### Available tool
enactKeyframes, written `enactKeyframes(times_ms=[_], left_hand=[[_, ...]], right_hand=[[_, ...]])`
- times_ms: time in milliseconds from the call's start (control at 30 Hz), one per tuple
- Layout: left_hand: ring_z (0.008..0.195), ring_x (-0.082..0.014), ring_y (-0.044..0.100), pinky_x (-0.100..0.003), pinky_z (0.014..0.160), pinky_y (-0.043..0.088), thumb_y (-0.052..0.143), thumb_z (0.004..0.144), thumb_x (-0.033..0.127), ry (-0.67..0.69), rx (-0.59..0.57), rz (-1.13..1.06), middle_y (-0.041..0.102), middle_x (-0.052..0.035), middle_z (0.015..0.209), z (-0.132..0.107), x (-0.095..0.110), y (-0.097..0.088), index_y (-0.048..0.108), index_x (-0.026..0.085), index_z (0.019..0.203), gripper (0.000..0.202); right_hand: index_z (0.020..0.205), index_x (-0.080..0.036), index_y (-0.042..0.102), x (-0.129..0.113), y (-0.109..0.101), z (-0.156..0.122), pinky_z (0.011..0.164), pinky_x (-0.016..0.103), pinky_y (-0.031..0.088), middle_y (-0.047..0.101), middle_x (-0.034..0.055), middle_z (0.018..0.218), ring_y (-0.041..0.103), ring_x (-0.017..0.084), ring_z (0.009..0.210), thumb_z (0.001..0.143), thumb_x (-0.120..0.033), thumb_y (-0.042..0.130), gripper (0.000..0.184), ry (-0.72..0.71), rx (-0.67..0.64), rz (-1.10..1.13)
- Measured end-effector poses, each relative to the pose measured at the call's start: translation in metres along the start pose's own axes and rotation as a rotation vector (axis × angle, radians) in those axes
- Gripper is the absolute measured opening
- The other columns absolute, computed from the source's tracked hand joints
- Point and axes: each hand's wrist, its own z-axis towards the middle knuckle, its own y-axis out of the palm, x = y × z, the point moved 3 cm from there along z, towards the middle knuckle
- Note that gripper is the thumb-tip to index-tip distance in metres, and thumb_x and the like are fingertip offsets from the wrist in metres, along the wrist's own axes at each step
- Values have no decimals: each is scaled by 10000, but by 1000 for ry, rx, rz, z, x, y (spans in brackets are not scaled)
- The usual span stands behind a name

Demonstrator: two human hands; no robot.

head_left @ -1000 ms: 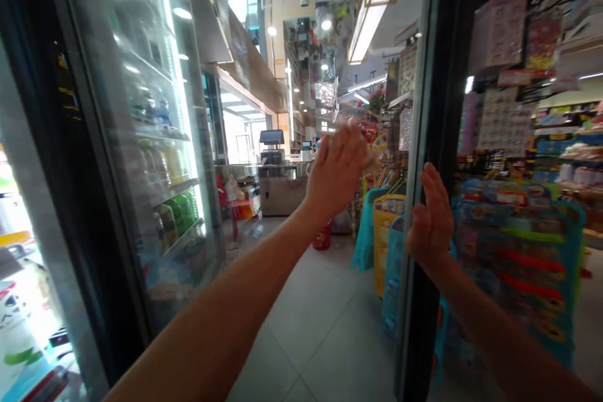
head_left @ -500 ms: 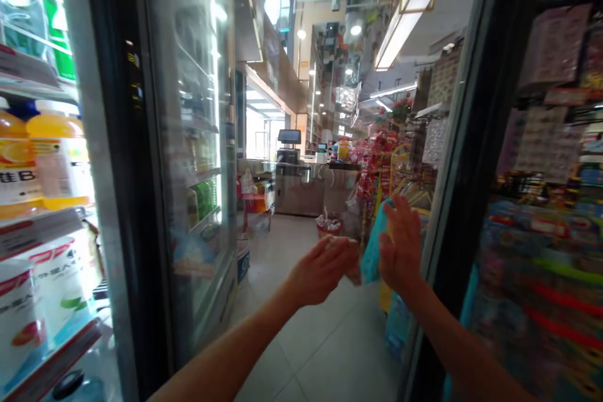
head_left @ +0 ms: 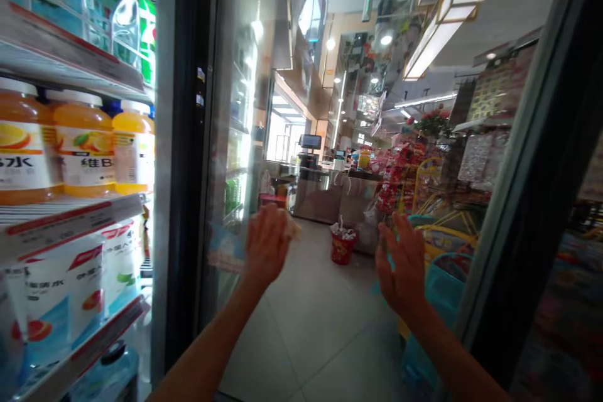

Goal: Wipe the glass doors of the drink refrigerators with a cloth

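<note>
A tall framed glass cooler door [head_left: 325, 308] stands in front of me, and both my hands are raised before its pane. My left hand [head_left: 267, 246] is left of the middle, its fingers stretched upward. Something pale shows beyond its fingertips; whether it is a held thing or a reflection I cannot tell. My right hand [head_left: 402, 267] is farther right, fingers up and slightly apart. Bits of a turquoise cloth [head_left: 391, 260] show at its fingers and palm, mostly hidden behind the hand. Full contact with the glass is hard to judge.
Lit cooler shelves [head_left: 75, 213] with orange drink bottles [head_left: 85, 138] and white pouches [head_left: 66, 295] stand close on the left. Through the glass are a tiled floor, a red bucket [head_left: 343, 246], a checkout counter [head_left: 313, 198] and a turquoise basket [head_left: 445, 289]. The dark door frame [head_left: 532, 176] rises on the right.
My left hand has moved left, away from the right hand, and its fingers now point up. The turquoise cloth shows less beside my right hand. My view has turned left, showing more shelves.
</note>
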Motion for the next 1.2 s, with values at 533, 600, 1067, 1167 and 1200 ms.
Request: enactKeyframes(times_ms=[533, 600, 1067, 1167, 1200], left_hand=[[1418, -246, 116, -487, 1132, 190, 417, 894, 178, -310, 170, 7, 176, -117, 1525, -26, -49, -11, 199, 218, 1448, 596], [1413, -240, 148, -468, 1136, 194, 456, 881, 194, -65, 26, -56, 229, -86, 1515, -26, -38, -7, 244, 251, 1435, 596], [1402, -216, 187, -425, 1136, 222, 465, 870, 195, 176, -60, -121, 319, -80, 1479, 4, -10, -5, 224, 263, 1439, 621], [1393, -213, 219, -425, 1099, 306, 419, 887, 200, 150, 17, -216, 284, -138, 1486, 53, 8, -1, 111, 208, 1461, 652], [1390, -201, 230, -405, 1083, 336, 399, 894, 203, 178, 25, -262, 267, -151, 1491, 70, 10, 0, 72, 193, 1464, 657]], right_hand=[[1321, -200, 434, -24, 22, -4, 1143, 469, 167, 358, 99, 1468, 274, 228, 1382, 840, -118, 457, 489, -51, -11, 10], [1327, -201, 427, -30, 26, -3, 1140, 478, 180, 373, 103, 1458, 283, 233, 1378, 841, -127, 454, 492, -75, -30, 21], [1318, -198, 436, -59, 38, 11, 1101, 493, 301, 459, 113, 1395, 348, 234, 1346, 819, -91, 435, 510, -118, -36, 160], [1359, -174, 375, -81, 45, 32, 1033, 402, 427, 486, 122, 1367, 400, 190, 1315, 836, -87, 374, 530, -167, -65, 357], [1366, -154, 360, -86, 50, 41, 1026, 386, 437, 481, 135, 1368, 401, 182, 1313, 849, -94, 359, 520, -140, -53, 381]])
